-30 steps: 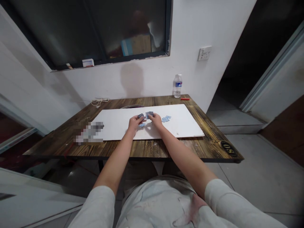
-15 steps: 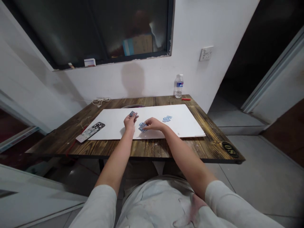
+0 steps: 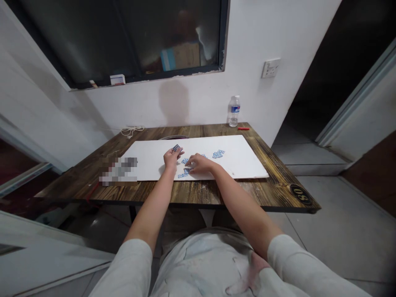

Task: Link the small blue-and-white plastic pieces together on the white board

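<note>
My left hand [image 3: 170, 157] is raised just above the white board [image 3: 148, 163], closed around a small blue-and-dark card [image 3: 176, 147] that sticks up past the fingertips. To its right, my right hand [image 3: 199, 163] rests low over the board with fingers apart. Under and beside those fingers lie loose blue-and-white cards [image 3: 182, 175], partly covered by the hand. Another small heap of similar cards [image 3: 218, 154] sits farther right on the board. The print on them is too small to read.
The board lies on a dark wooden table [image 3: 216, 194]. A blurred-out object [image 3: 119, 171] is at its left edge. Toward the back are a white cable [image 3: 131, 131], a water bottle [image 3: 234, 111] and a red pen-like stick [image 3: 243, 128]. Behind stands a wall with a window.
My right hand's fingers have spread from a pinch on the cards. The cards beneath it are now more scattered toward the front edge. My left hand has stayed nearly in place, holding its card.
</note>
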{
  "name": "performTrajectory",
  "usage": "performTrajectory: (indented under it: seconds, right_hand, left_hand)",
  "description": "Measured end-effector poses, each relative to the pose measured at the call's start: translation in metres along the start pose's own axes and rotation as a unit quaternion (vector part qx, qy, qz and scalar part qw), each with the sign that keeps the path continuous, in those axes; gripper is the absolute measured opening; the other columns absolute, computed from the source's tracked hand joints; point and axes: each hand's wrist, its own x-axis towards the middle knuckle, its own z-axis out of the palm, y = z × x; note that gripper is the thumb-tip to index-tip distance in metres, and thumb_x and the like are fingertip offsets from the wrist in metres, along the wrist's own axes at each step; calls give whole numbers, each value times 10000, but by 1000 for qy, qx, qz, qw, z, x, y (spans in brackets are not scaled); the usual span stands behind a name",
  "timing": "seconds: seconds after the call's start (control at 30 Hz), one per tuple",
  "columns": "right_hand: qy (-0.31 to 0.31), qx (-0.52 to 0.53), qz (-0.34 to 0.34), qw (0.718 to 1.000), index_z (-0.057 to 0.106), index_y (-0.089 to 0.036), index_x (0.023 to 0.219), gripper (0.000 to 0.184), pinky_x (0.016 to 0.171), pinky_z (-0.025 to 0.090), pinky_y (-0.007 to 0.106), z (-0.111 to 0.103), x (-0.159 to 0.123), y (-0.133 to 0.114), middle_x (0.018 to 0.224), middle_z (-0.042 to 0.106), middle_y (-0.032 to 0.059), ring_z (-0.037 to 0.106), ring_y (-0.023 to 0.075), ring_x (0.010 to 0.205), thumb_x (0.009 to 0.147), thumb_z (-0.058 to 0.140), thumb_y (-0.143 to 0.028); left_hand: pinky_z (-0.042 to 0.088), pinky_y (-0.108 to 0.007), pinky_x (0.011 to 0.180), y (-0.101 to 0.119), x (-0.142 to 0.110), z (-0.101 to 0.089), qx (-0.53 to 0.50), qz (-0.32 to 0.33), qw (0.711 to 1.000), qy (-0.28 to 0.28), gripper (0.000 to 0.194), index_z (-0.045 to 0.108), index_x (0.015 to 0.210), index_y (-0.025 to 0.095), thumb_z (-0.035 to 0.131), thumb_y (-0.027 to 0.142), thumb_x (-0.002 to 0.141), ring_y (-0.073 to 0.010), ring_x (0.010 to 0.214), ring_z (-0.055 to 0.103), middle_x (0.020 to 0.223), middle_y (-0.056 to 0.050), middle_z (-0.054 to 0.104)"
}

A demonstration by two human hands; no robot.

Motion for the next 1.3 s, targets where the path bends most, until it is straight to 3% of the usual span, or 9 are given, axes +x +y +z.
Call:
performTrajectory:
  seconds: [0.07, 0.17, 0.27, 0.4, 0.67, 0.83, 1.03, 1.17, 1.3]
  right_hand:
    - [11, -16, 6, 1000, 786, -275, 943, 372, 894, 428, 345, 0, 1, 1, 996, 705, 59, 579, 242, 974, 586, 880, -235]
    - [49, -12, 18, 999, 773, -241, 913, 251, 900, 408, 344, -1, 5, 4, 971, 697, 59, 585, 212, 924, 679, 848, -294]
    - [139, 9, 63, 988, 734, -197, 845, 126, 826, 408, 305, -3, 8, 6, 857, 686, 39, 577, 169, 805, 784, 764, -304]
    - [211, 70, 127, 967, 669, -194, 867, 182, 700, 407, 265, -2, 9, 5, 814, 666, 5, 546, 141, 701, 789, 725, -350]
    - [249, 156, 157, 943, 630, -200, 753, 154, 658, 420, 255, 1, 10, 6, 767, 654, -20, 539, 129, 663, 705, 700, -329]
    - [257, 188, 149, 936, 689, -192, 817, 163, 659, 442, 258, 0, 11, 7, 776, 666, -11, 553, 126, 648, 676, 722, -268]
    - [291, 145, 91, 941, 747, -219, 834, 123, 775, 500, 309, -6, 8, 0, 912, 701, 47, 618, 168, 763, 784, 677, -306]
    - [352, 98, 27, 931, 750, -227, 792, 134, 903, 486, 343, -12, 8, -11, 970, 691, 73, 632, 211, 952, 843, 644, -290]
    - [336, 116, 80, 931, 747, -204, 838, 94, 833, 514, 336, -25, 11, -18, 885, 725, 55, 662, 203, 847, 827, 660, -238]
  left_hand:
    - [445, -213, 619, 0, -1, 1, 12, 2, 1000, -11, 340, 661, 863, 157, 824, 364, 648, -167, 734, 728, 895, -85, 762]
    - [455, -224, 613, 1, -2, 2, 29, 8, 998, -46, 374, 670, 848, 152, 842, 392, 618, -179, 721, 727, 875, -90, 762]
    - [450, -234, 579, 1, -5, 4, 49, 9, 994, -95, 409, 685, 804, 146, 876, 396, 541, -169, 633, 696, 774, -73, 750]
    - [477, -271, 589, 1, -10, 7, 60, 2, 985, -163, 405, 691, 742, 152, 902, 368, 471, -167, 570, 656, 656, -42, 713]
    - [465, -286, 616, 6, -17, 9, 94, 12, 973, -210, 369, 680, 717, 161, 901, 355, 494, -206, 617, 676, 617, -48, 692]
    - [470, -291, 616, 8, -19, 8, 102, 17, 963, -250, 373, 714, 779, 152, 881, 378, 533, -233, 667, 699, 670, -80, 726]
    - [466, -287, 657, 10, -20, 7, 48, 14, 951, -305, 362, 753, 898, 145, 816, 353, 608, -269, 818, 732, 834, -106, 759]
    - [453, -278, 670, 15, -21, 7, -22, -11, 952, -305, 514, 728, 1105, 147, 762, 356, 638, -299, 943, 725, 1036, -136, 751]
    - [443, -257, 662, 19, -19, 6, -72, 1, 969, -238, 587, 677, 1192, 156, 730, 347, 639, -262, 931, 726, 1136, -147, 730]
